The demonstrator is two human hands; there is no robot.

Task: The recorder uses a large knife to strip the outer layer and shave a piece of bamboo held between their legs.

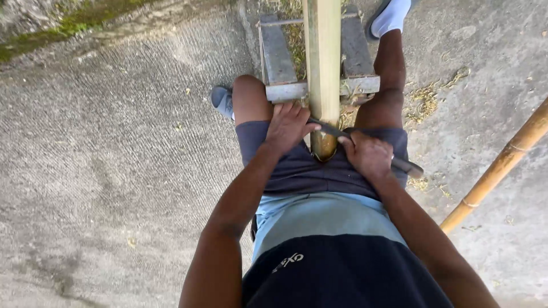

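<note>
A thick bamboo pole [323,63] runs away from me over a low wooden bench [278,63], its cut end resting between my thighs. A dark blade [331,130] lies across the pole's near end. My right hand [368,154] is closed around the blade's handle, which sticks out to the right. My left hand [290,124] presses with spread fingers on the blade's other end, beside the pole. I sit astride the bench in dark shorts.
Rough concrete ground [114,171] lies all around. A second bamboo pole [496,168] slants at the right edge. Bamboo shavings [425,102] are scattered beside the bench. My feet sit at either side, one in a white sock [393,16].
</note>
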